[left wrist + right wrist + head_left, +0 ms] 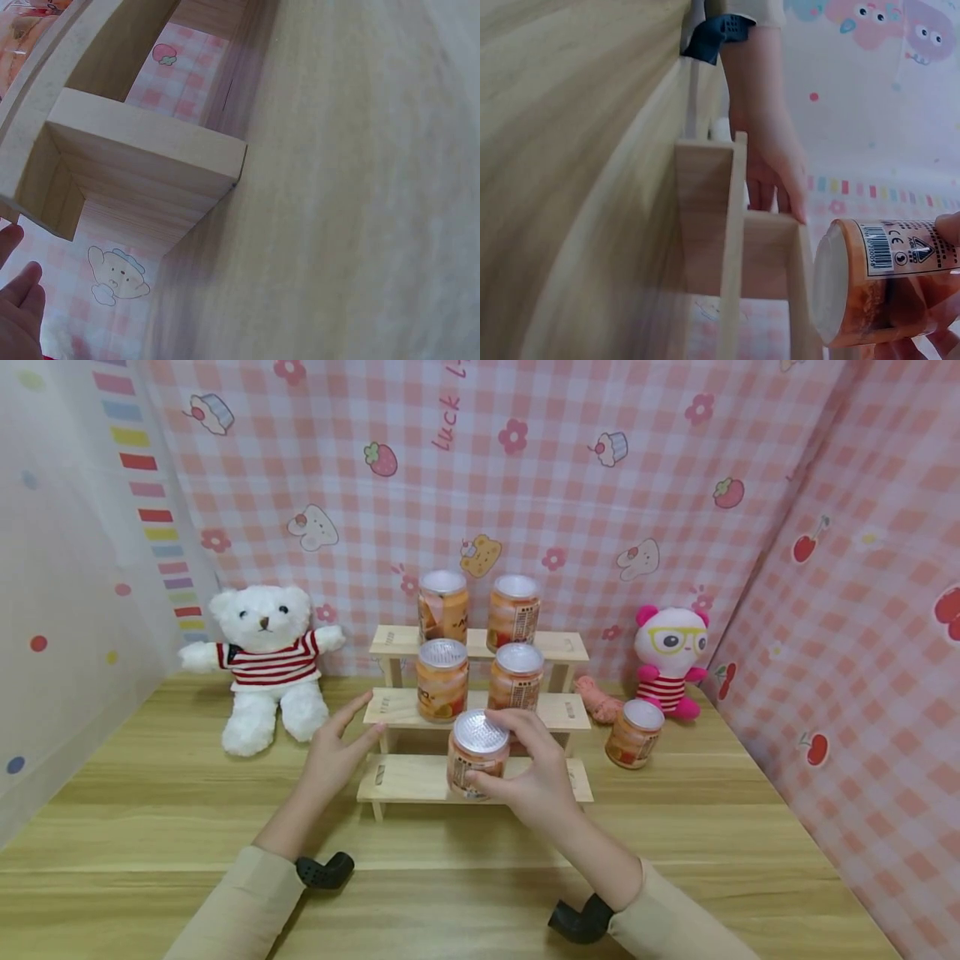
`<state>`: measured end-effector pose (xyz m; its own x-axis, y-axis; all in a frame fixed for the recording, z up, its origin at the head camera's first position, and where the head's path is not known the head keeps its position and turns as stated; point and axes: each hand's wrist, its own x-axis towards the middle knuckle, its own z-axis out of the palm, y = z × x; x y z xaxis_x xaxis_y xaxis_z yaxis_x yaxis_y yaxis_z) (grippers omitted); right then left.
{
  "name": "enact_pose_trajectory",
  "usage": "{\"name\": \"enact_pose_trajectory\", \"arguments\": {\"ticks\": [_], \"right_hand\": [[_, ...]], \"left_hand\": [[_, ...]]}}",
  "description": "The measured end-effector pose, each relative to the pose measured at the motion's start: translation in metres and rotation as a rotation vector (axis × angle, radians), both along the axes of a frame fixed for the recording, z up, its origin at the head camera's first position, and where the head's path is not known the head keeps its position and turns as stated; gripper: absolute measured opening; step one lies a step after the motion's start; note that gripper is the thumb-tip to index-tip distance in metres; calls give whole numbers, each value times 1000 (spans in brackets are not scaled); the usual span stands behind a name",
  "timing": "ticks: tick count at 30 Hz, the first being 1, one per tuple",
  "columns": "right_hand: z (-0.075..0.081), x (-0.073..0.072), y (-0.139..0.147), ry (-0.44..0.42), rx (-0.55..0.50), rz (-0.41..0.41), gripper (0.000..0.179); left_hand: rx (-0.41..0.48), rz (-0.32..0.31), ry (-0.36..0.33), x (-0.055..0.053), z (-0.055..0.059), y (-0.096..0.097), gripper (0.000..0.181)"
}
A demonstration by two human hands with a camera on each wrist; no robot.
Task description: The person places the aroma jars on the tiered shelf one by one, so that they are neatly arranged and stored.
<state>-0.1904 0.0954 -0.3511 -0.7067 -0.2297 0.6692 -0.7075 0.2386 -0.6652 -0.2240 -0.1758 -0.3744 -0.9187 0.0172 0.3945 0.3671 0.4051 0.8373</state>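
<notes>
My right hand grips an orange can with a silver lid, thumb in front and fingers at its far side. The right wrist view shows that can raised off the lowest shelf, barcode outward. A three-step wooden stand is in the middle of the table. Beside its left end, my left hand has its fingers extended, fingertips at the middle shelf's end. Two similar cans stand on the top shelf, a left one and a right one. The middle shelf bears a left can and a right can.
Another can stands on the table right of the stand, near pink yarn and a pink panda doll. A white teddy bear sits at the left. Checked cloth hangs behind.
</notes>
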Motion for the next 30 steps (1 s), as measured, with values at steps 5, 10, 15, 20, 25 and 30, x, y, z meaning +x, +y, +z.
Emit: {"name": "enact_pose_trajectory", "arguments": {"ticks": [5,10,15,20,25,30], "right_hand": [[-5,-1,-13,-43,-4,24,62],[3,5,-26,-65,-5,39,61],[18,16,-36,-89,6,35,57],[13,13,-41,-80,7,40,57],[9,8,-43,-98,26,17,57],[-9,-7,-44,-111,22,-1,60]], "left_hand": [[2,4,5,0,0,1,54],[6,8,23,-16,-20,-7,57],[5,14,41,-28,-34,-12,57],[8,14,45,-28,-35,-13,57],[1,15,41,-27,-33,-12,56],[10,9,36,-15,-18,-5,55]]}}
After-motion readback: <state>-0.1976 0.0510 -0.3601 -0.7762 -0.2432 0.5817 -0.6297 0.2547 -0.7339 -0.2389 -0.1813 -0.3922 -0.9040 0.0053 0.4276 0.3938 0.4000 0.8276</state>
